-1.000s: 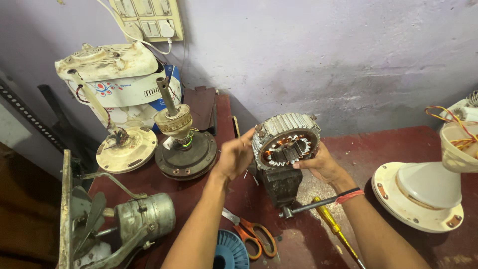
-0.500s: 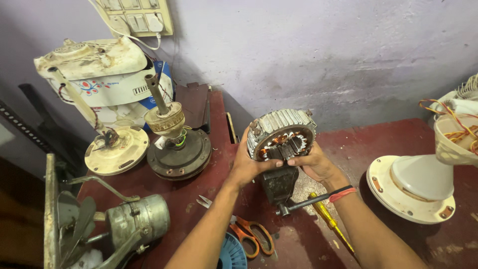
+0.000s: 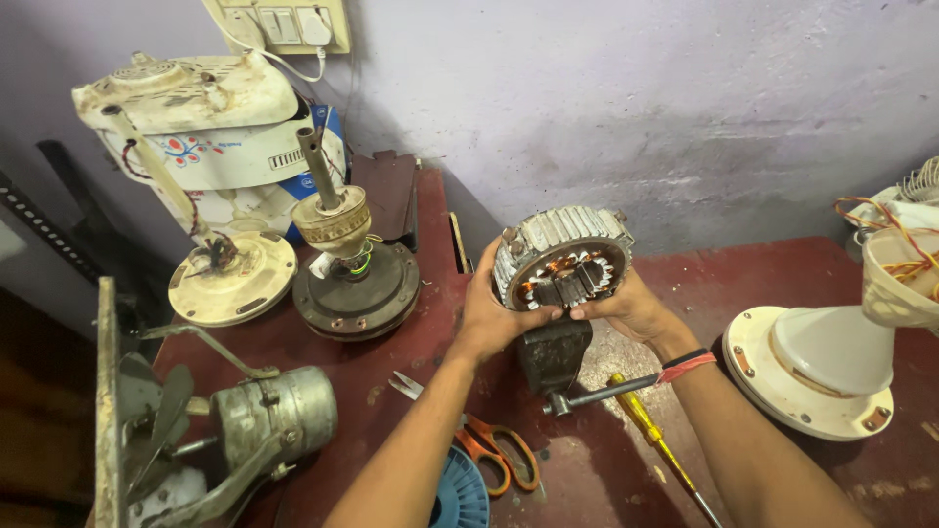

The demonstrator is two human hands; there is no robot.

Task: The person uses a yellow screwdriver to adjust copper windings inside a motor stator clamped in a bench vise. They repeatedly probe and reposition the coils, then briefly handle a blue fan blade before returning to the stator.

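Stator point(image 3: 562, 264) tilted upright since earlier; both hands point(image 3: 489, 313) grasping it; vise point(image 3: 553, 357) partly hidden

Bare red tabletop point(image 3: 782, 284) lies open between the bench vise point(image 3: 554, 357) and the cream fan base point(image 3: 817, 367) on the right. To the left, a round dark motor housing point(image 3: 357, 288) stands close, leaving only a narrow strip of table. Near the front edge, the orange-handled scissors point(image 3: 484, 445) and the yellow screwdriver point(image 3: 653, 445) lie in the way, as does the vise's handle bar.
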